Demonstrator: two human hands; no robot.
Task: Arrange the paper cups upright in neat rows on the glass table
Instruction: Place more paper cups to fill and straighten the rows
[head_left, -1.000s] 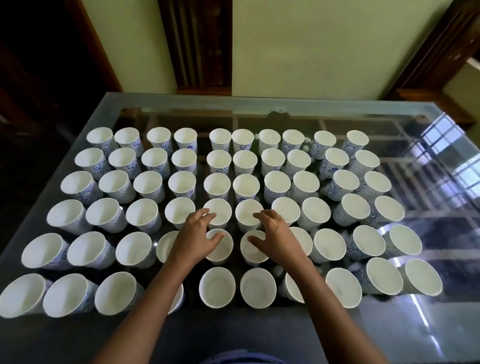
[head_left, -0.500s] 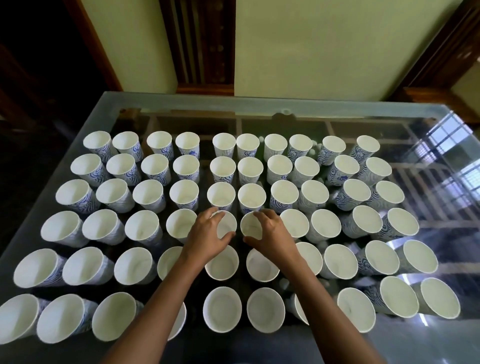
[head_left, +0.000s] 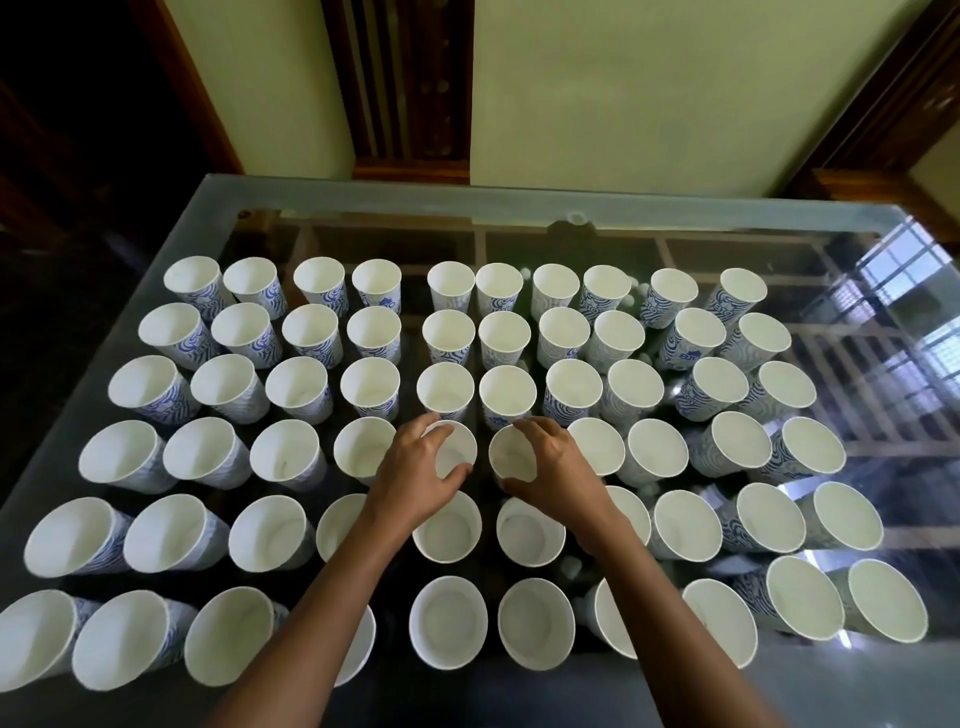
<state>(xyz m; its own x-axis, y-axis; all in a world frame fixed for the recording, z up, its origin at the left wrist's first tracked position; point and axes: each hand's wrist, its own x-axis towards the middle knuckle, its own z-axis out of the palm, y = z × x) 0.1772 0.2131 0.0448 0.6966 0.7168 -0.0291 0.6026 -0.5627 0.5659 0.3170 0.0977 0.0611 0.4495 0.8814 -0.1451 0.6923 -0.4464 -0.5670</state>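
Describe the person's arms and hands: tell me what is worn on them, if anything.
The left hand and right hand are bare: no gloves, and no rings show on the visible fingers. The left forearm and right forearm are bare too, with no sleeve, watch or bracelet in view down to the frame's bottom edge.

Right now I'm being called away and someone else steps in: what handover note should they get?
Left hand grips a white-and-blue paper cup by its rim in the fourth row from the wall; right hand grips the neighbouring cup.
Done: the other cups stand upright in six rows on the glass table.
Left: set these two in line; spacing on the right looks uneven.
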